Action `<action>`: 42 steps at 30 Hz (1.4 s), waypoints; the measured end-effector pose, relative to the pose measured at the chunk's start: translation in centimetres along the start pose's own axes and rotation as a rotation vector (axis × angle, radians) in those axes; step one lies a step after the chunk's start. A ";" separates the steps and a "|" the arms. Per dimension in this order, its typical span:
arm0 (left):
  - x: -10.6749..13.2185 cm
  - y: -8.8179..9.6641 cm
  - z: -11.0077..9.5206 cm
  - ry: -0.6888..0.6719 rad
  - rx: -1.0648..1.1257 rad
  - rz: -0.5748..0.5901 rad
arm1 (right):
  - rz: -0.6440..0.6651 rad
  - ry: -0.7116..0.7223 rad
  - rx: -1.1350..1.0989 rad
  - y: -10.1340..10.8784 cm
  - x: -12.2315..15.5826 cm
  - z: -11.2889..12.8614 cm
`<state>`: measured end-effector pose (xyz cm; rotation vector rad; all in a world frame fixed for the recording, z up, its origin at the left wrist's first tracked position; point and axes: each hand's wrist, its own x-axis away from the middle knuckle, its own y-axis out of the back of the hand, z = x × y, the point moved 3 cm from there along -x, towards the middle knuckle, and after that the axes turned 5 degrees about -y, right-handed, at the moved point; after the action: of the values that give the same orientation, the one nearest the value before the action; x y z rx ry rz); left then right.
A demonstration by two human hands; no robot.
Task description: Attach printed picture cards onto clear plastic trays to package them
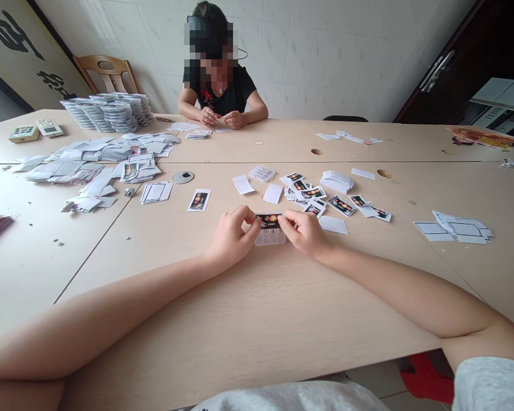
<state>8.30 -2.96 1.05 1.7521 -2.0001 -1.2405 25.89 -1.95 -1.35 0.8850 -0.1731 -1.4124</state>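
My left hand and my right hand are both closed, thumb and finger pinched at either end of a black printed label with an orange burst on it. Under the label's lower edge shows a small clear plastic box with compartments; the contents are too small to make out. Whether the label is stuck to the box, I cannot tell. Beyond my hands lies another clear box. Loose black printed labels are scattered past my right hand, and a single label lies beyond my left.
White slips and a heap of white packets cover the left. Stacked packets stand behind them. White cards lie at right. A round metal disc rests mid-table. Across the table sits a co-worker, hands together.
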 end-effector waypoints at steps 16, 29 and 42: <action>0.0 0.0 0.0 0.001 -0.010 -0.002 | -0.012 -0.001 0.014 0.0 0.1 -0.1; -0.2 0.0 -0.1 0.005 -0.032 -0.011 | -0.013 -0.001 0.008 0.0 0.1 -0.1; -0.1 -0.1 0.0 -0.005 -0.028 -0.021 | -0.011 -0.008 0.012 0.0 0.1 -0.1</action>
<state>8.38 -2.86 1.04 1.7632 -1.9617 -1.2748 25.93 -1.97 -1.43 0.8916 -0.1834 -1.4262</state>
